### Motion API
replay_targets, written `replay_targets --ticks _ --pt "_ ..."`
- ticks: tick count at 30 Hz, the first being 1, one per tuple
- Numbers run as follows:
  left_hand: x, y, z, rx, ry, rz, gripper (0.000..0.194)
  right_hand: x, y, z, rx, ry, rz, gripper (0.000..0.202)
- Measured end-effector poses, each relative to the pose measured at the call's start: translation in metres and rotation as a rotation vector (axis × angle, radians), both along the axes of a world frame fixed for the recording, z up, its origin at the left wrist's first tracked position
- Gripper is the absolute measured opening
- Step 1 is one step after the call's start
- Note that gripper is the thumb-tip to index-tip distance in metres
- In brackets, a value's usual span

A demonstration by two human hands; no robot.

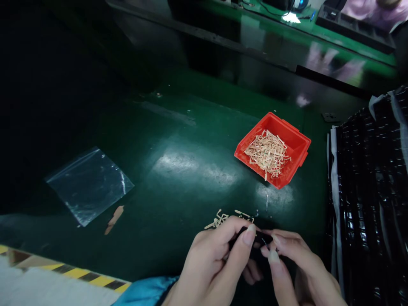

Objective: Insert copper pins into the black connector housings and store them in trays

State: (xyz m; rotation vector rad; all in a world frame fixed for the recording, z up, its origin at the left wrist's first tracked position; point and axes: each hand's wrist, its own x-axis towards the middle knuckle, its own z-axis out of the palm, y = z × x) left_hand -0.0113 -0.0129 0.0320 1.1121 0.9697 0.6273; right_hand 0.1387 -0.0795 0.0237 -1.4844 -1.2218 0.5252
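Observation:
My left hand (219,259) is closed around a small black part (242,233), its thumb pressing on top. Right beside it, my right hand (295,259) has thumb and forefinger pinched together at the part's right end. A thin, shiny sliver shows by those fingertips, too small to name. Just beyond the left hand, several small tan flat strips (219,219) lie loose on the green table (178,199). Farther back is a red plastic bin (295,138) with a heap of similar tan strips (269,153) inside.
A transparent zip bag (91,185) lies at left, near a brown scrap (114,219). Stacked black trays (366,204) stand along the right side. Yellow-black tape (79,274) marks the near left edge. Beyond a dark partition, a person's pink sleeve (360,8) shows at another bench.

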Motion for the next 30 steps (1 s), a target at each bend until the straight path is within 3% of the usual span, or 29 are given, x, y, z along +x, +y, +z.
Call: replay_targets --ticks 8,13,18,24,30 --pt "0.006 0.004 0.006 -0.057 0.026 0.132 0.037 0.003 -0.004 0.005 -0.118 -0.043 0.025 0.065" --pt "0.011 0.007 0.009 -0.174 -0.043 0.374 0.041 0.033 -0.001 0.004 -0.114 -0.018 0.009 0.069" --pt "0.011 0.006 0.007 -0.262 -0.182 0.276 0.045 0.03 -0.003 -0.003 -0.13 -0.001 -0.031 0.062" --pt "0.01 0.002 0.013 -0.428 -0.311 0.275 0.049 0.01 -0.003 -0.002 -0.124 0.028 -0.108 0.05" --pt "0.011 -0.001 0.005 -0.409 -0.338 0.289 0.047 0.011 0.001 -0.002 -0.109 0.057 -0.083 0.048"
